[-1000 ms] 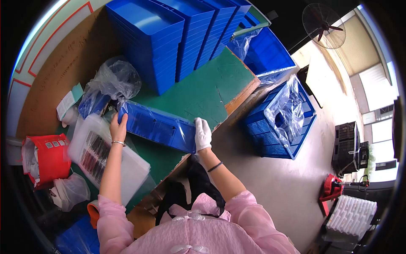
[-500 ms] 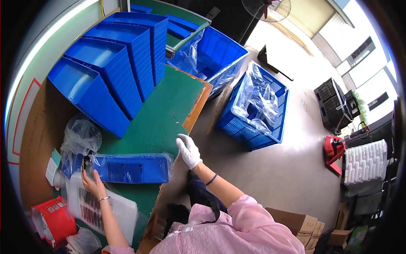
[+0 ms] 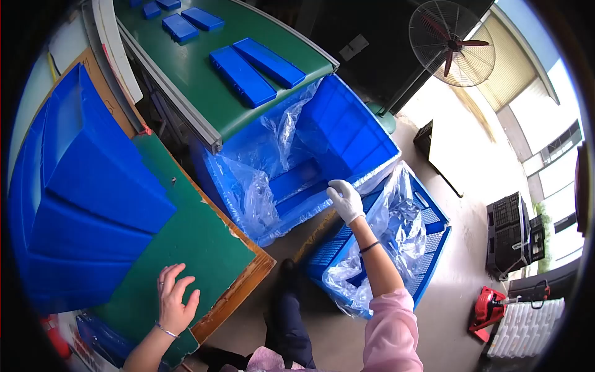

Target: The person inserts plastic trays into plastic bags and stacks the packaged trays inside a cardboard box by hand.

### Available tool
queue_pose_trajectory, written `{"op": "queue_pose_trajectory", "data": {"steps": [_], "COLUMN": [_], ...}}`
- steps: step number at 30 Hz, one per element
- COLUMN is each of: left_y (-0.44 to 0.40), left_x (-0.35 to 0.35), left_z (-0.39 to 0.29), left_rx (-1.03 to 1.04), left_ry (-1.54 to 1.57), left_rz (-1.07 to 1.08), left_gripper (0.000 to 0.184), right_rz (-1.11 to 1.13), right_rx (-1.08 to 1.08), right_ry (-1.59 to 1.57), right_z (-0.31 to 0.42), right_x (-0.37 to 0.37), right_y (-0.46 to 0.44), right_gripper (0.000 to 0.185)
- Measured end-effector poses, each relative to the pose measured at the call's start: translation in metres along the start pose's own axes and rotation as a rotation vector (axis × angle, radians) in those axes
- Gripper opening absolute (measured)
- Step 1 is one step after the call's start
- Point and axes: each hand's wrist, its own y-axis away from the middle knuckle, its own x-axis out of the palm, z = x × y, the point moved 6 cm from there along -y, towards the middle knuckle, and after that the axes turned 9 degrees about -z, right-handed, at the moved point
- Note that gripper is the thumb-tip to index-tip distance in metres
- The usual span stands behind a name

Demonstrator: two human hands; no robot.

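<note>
My left hand, bare with a bracelet at the wrist, hovers over the green-topped table. Its fingers are spread and nothing is in them. In a white glove, my right hand is raised by the near rim of a large blue bin lined with clear plastic. The gloved fingers are bent, slightly apart, and hold nothing visible. Inside that bin, blue pieces lie at the bottom. Beneath my right forearm stands a blue mesh-sided crate with crumpled clear film in it.
Stacked blue trays fill the table's left side. Behind the bin, a green conveyor carries several blue cases. The table's worn wooden edge lies between my arms. A large fan and black crates stand farther off.
The view has swung toward the conveyor and bin. My left hand has left the plastic-wrapped blue tray and now hovers over the table. My right hand has moved from the table edge to the bin.
</note>
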Motion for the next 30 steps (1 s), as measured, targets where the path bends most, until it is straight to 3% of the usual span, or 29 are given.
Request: {"op": "queue_pose_trajectory", "data": {"steps": [3,5,7,11,13,16,19,21,22,23,25,28,29,30], "left_y": [-0.075,-0.104,-0.122,-0.119,-0.115,-0.113,-0.118,-0.130,-0.136,-0.139,-0.208,-0.355,-0.393,-0.422], "left_x": [0.096,0.125,0.142,0.148,0.148,0.148,0.146,0.143,0.143,0.143,0.144,0.166,0.182,0.206], "left_z": [-0.015,-0.012,-0.002,0.004,0.010,0.011,0.009,0.007,0.006,0.003,0.002,-0.015,-0.008,0.004], "left_rx": [0.024,-0.016,0.013,-0.021,-0.083,-0.100,-0.097,-0.079,-0.115,-0.156,-0.297,-0.326,-0.433,-0.532], "left_ry": [0.020,-0.077,-0.245,-0.342,-0.292,-0.295,-0.315,-0.335,-0.317,-0.301,-0.243,-0.169,-0.164,-0.286], "left_rz": [0.108,0.130,0.136,0.183,0.169,0.183,0.143,0.134,0.120,0.110,-0.190,-0.500,-0.513,-0.476], "left_gripper": [0.027,0.029,0.033,0.030,0.028,0.029,0.027,0.030,0.032,0.035,0.043,0.072,0.079,0.085], "right_rz": [0.451,0.578,0.891,1.133,1.120,0.647,0.076,-0.160,-0.272,-0.264,-0.186,0.029,0.100,0.119], "right_rx": [-0.044,-0.118,-0.432,-0.725,-0.747,-0.350,-0.004,-0.001,-0.094,-0.190,-0.507,-0.486,-0.461,-0.376], "right_ry": [0.368,0.524,0.876,0.988,0.872,0.502,0.027,-0.241,-0.263,-0.230,-0.016,0.345,0.484,0.403], "right_z": [-0.059,-0.089,-0.127,-0.180,-0.205,-0.168,-0.125,-0.083,-0.064,-0.027,0.038,0.071,0.075,0.076], "right_x": [0.063,0.104,0.164,0.255,0.295,0.296,0.211,0.136,0.112,0.093,0.093,0.144,0.161,0.163], "right_y": [-0.079,-0.107,-0.114,-0.097,-0.084,-0.126,-0.209,-0.262,-0.285,-0.305,-0.340,-0.361,-0.361,-0.364], "right_gripper": [0.027,0.026,0.028,0.024,0.023,0.013,0.010,0.010,0.027,0.053,0.089,0.097,0.098,0.095]}}
